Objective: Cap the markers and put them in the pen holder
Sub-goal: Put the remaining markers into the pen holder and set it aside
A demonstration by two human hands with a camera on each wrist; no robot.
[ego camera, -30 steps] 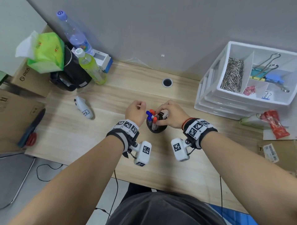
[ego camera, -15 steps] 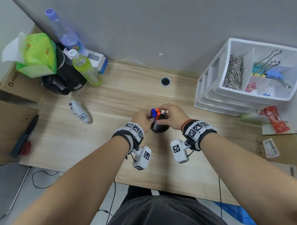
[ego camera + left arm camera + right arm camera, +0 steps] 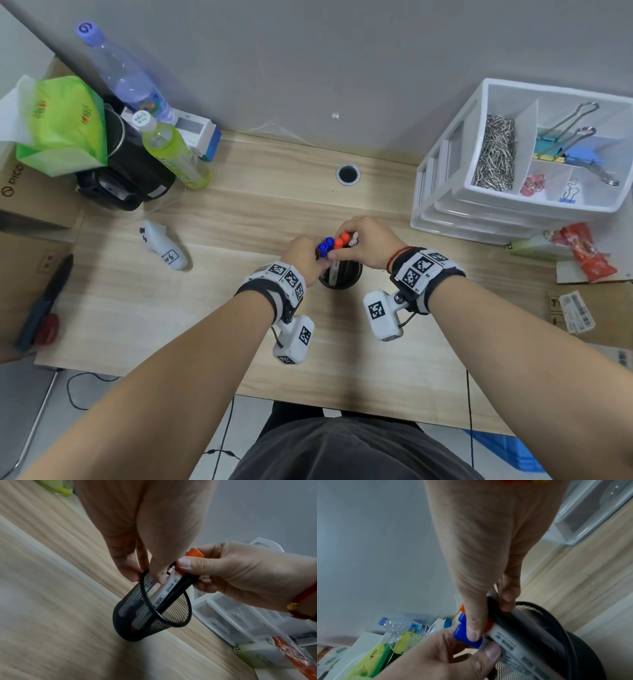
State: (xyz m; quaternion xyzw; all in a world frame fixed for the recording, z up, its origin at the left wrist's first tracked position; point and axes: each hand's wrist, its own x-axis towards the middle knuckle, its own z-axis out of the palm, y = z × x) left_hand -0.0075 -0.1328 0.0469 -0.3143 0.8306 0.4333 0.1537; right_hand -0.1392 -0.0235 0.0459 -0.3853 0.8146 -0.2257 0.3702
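A black mesh pen holder (image 3: pixel 342 277) (image 3: pixel 137 622) stands upright mid-desk with several capped markers in it, two blue caps (image 3: pixel 324 245) (image 3: pixel 464 632), orange caps (image 3: pixel 341 241) (image 3: pixel 194 553), and a black marker (image 3: pixel 498 609). My right hand (image 3: pixel 356 245) (image 3: pixel 223 569) grips the bundle of marker tops from the right, thumb across the caps. My left hand (image 3: pixel 310 253) (image 3: pixel 149 574) comes in from the left. Its thumb (image 3: pixel 491 653) and fingers pinch a white marker barrel (image 3: pixel 505 639) at the holder's rim (image 3: pixel 171 623). The holder's bottom is hidden in the head view.
A white drawer organiser (image 3: pixel 445 192) with clips stands at the right. Bottles (image 3: pixel 171 150), a tissue pack (image 3: pixel 58 126) and a black container (image 3: pixel 130 171) crowd the back left. A white controller (image 3: pixel 164 245) lies left of the holder. A red packet (image 3: pixel 585 250) lies far right.
My left hand has moved right from beside the holder and taken hold of the markers. The right hand has stayed on the marker tops.
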